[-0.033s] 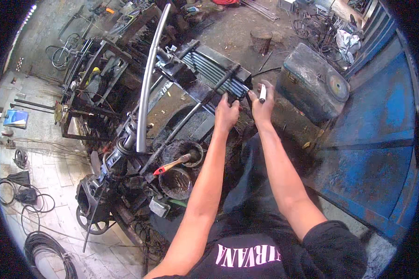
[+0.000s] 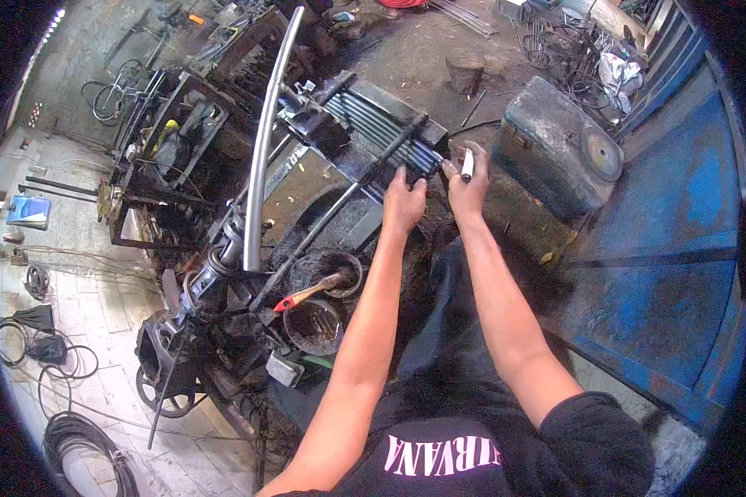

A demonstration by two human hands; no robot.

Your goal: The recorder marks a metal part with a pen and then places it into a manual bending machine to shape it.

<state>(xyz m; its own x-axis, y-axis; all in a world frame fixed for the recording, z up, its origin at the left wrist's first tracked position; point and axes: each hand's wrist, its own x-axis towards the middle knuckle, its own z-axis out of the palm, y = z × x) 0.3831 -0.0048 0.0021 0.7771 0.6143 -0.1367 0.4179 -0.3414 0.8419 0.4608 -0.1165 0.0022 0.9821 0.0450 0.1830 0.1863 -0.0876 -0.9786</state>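
Observation:
A row of slim dark metal rods (image 2: 369, 124) lies side by side in a black metal frame (image 2: 410, 131). My left hand (image 2: 404, 205) is closed at the near right end of the rods, thumb toward them; its fingertips are partly hidden. Close beside it, my right hand (image 2: 467, 192) holds a white marker pen (image 2: 468, 164) with a dark tip, gripped between the fingers. The thumb side of that hand touches or nearly touches the rod ends.
A long curved silver tube (image 2: 267, 132) rises left of the rods. A red-tipped brush (image 2: 302, 294) rests across a round pot (image 2: 352, 273), beside a second container (image 2: 317, 327). Right of my hands stand a grey metal box (image 2: 547, 141) and a blue metal panel (image 2: 663, 257).

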